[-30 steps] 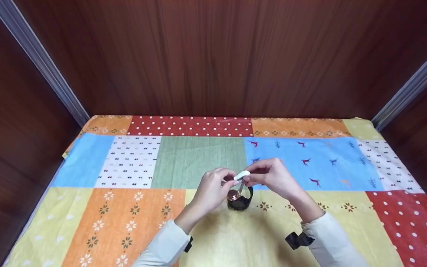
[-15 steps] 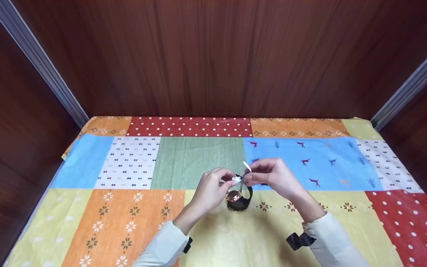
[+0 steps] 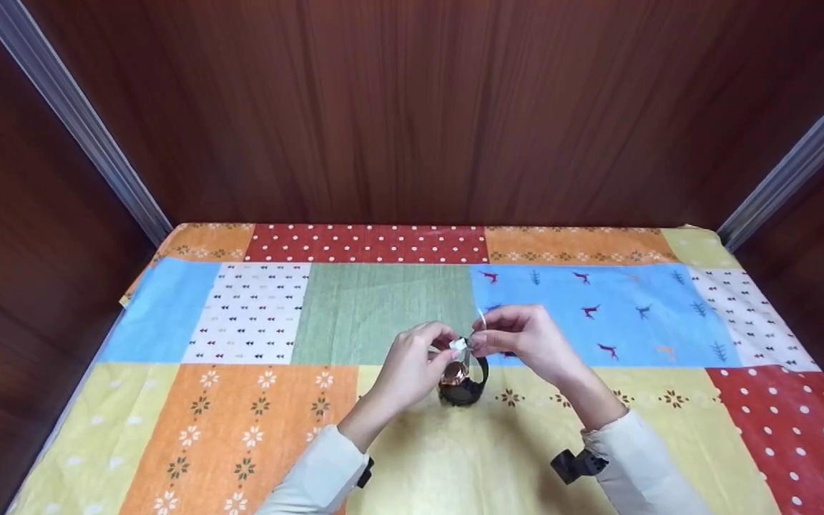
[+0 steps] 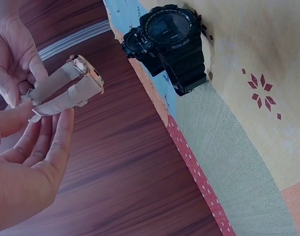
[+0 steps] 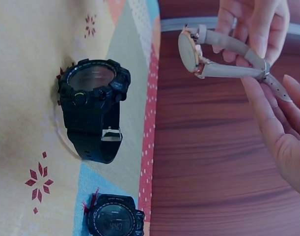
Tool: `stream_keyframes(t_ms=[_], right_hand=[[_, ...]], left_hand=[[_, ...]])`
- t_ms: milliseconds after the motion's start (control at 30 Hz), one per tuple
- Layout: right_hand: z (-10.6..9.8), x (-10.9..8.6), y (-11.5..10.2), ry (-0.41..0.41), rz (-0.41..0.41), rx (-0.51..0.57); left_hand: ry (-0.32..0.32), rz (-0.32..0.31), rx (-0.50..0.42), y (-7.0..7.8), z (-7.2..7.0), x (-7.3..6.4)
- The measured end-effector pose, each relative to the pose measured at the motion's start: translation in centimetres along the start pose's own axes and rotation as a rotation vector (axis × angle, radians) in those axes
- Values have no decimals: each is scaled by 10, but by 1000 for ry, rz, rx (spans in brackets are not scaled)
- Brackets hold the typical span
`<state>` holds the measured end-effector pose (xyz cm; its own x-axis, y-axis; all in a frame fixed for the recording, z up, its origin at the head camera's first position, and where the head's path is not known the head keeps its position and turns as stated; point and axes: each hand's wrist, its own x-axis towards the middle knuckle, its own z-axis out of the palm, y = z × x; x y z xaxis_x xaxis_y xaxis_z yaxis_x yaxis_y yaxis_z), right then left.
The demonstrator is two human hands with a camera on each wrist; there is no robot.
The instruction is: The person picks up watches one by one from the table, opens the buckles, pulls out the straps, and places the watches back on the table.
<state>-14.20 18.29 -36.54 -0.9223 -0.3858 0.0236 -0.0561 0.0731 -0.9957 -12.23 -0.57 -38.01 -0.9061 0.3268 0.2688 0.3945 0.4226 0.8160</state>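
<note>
A wristwatch [image 5: 189, 53] with a rose-gold case and pale strap hangs between my hands, above the table. My left hand [image 3: 415, 361] pinches its strap near the metal buckle [image 5: 265, 70]. My right hand [image 3: 526, 343] holds the strap from the other side, fingertips right at the buckle. In the right wrist view the holed strap end [image 5: 278, 89] sticks out past the buckle toward the right hand. In the left wrist view the strap forms a loop above the left hand's fingers [image 4: 61, 142]. A black sports watch [image 3: 462, 392] sits on the cloth below the hands.
A second black digital watch [image 5: 113, 220] lies near the first, mostly hidden behind the right hand in the head view. A patchwork cloth [image 3: 240, 436] covers the table. Dark wood panels [image 3: 412, 114] rise behind it and at both sides.
The white strap end, earlier broad and slanting between the fingertips, now shows as a thin upright edge at the right fingers. Both hands stay nearly in place; the watch case has shifted slightly.
</note>
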Motion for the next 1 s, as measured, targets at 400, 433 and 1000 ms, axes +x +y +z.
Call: stream_keyframes(t_ms=[400, 433, 1000], right_hand=[[3, -1, -1, -19, -30, -5], [3, -1, -1, -19, -30, -8], [1, -2, -2, -2, -20, -28]], left_hand=[[32, 61, 48, 0, 3, 0], [34, 66, 52, 0, 3, 0], [37, 82, 84, -1, 5, -1]])
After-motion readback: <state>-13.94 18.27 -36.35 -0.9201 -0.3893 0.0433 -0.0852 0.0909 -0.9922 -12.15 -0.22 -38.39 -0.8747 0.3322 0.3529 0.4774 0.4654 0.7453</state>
